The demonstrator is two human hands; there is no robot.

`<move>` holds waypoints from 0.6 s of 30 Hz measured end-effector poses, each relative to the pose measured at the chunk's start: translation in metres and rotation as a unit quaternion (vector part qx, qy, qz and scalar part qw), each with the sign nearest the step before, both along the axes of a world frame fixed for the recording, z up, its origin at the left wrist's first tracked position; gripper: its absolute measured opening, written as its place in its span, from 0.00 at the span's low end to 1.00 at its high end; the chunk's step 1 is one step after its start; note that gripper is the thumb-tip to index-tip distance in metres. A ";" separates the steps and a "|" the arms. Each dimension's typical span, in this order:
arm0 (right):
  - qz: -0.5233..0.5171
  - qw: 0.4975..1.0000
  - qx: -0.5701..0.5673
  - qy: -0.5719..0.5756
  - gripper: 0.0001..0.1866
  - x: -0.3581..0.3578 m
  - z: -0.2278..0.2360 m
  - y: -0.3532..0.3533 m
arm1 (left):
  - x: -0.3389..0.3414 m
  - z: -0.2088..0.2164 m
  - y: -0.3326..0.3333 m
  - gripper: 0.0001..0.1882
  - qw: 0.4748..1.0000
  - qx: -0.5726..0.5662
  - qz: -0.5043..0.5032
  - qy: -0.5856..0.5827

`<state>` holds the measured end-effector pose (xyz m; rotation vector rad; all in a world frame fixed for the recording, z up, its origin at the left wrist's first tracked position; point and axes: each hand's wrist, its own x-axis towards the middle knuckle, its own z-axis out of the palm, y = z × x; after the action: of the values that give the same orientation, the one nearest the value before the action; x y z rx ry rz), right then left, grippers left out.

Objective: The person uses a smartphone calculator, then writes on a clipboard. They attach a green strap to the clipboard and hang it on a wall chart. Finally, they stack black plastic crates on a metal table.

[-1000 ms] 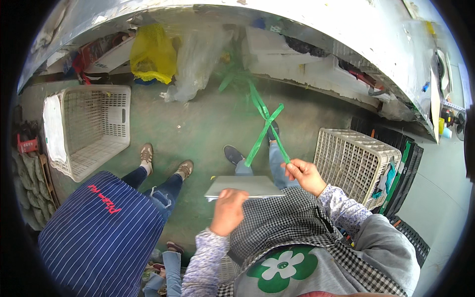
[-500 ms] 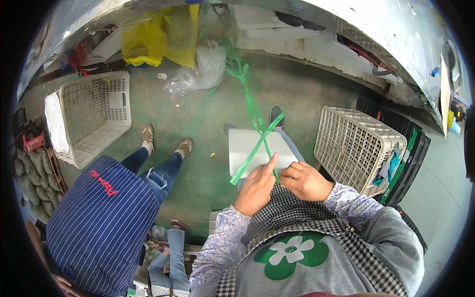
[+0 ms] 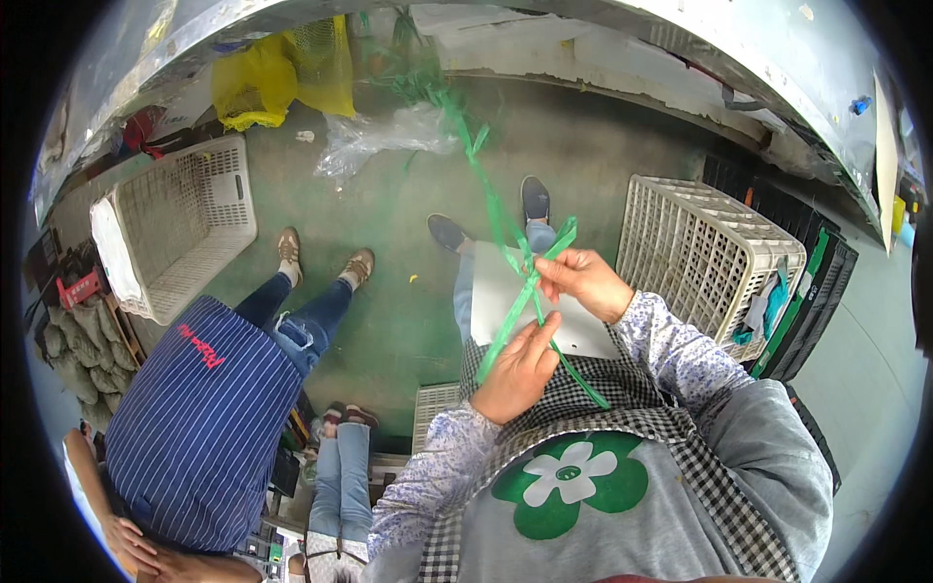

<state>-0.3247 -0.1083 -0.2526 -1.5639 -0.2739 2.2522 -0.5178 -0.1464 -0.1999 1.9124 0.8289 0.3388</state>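
Note:
Several strips of green plastic tying tape [image 3: 498, 216] run from a tangled green bunch at the far side toward my lap and cross in a knot. At that crossing, my right hand [image 3: 591, 285] pinches the tape between thumb and fingers. Just below and to the left, my left hand [image 3: 517, 375] is closed around a strip, its fingertips near the knot. Loose tape ends stick out past both hands. Beneath them a white sheet [image 3: 583, 330] lies over my lap, on a black-and-white checked apron [image 3: 505, 437].
White plastic crates stand at left [image 3: 185, 228] and right [image 3: 695, 262], the right one beside black crates [image 3: 807, 301]. A person in a striped apron [image 3: 199, 418] is at my left. Yellow mesh bags [image 3: 326, 73] and clear plastic film [image 3: 379, 141] lie at the far side.
My right hand has moved up and away from me to the tape crossing. My left hand has shifted slightly right, and a long tape end now trails toward my apron.

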 end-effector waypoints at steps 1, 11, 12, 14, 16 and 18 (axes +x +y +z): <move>-0.031 0.999 0.029 -0.022 0.16 0.003 0.000 -0.001 | 0.003 0.000 0.001 0.08 1.000 -0.008 0.005 0.015; -0.096 0.980 0.168 -0.039 0.14 0.028 0.020 -0.002 | 0.011 -0.012 0.006 0.10 0.999 -0.005 0.023 0.022; -0.132 0.979 0.156 -0.022 0.14 0.026 0.020 -0.001 | 0.012 -0.009 0.008 0.10 1.000 -0.009 0.017 0.025; -0.185 0.977 0.108 0.001 0.14 0.025 0.021 0.004 | 0.016 -0.003 0.009 0.11 0.999 -0.009 0.017 0.029; -0.219 0.975 0.037 0.011 0.14 0.029 0.026 0.013 | 0.019 0.005 0.009 0.12 0.999 -0.003 0.021 0.031; -0.222 0.974 0.024 -0.039 0.13 0.031 0.022 0.013 | 0.022 0.015 0.009 0.14 0.999 0.010 0.030 0.030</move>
<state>-0.2941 -0.0953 -0.2303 -1.5128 0.0037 1.8301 -0.4962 -0.1376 -0.1852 1.9273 0.9264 0.3293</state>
